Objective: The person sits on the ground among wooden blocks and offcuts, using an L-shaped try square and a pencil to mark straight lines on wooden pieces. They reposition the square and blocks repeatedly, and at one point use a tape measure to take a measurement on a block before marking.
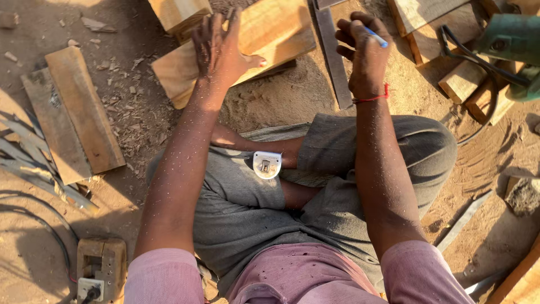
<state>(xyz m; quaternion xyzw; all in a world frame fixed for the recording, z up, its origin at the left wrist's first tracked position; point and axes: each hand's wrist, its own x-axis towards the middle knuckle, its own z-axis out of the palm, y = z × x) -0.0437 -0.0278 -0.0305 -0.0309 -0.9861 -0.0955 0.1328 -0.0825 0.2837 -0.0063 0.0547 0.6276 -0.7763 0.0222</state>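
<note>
We press a board and hold a pen, seated on the sandy ground.

Our left hand (pixel 222 48) lies spread flat on the board (pixel 247 45) at 12 o'clock; our right hand (pixel 365 50) is closed around a blue pen (pixel 376 37), just above a metal ruler (pixel 333 56) at 1 o'clock. A tape measure (pixel 266 164) rests on our lap. A green power tool (pixel 509 45) sits at 2 o'clock, two planks (pixel 73 118) at 9, a socket block (pixel 100 269) at 7.

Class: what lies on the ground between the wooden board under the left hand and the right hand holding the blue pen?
A flat metal ruler lies there on the sandy ground, seen in the head view.
</note>
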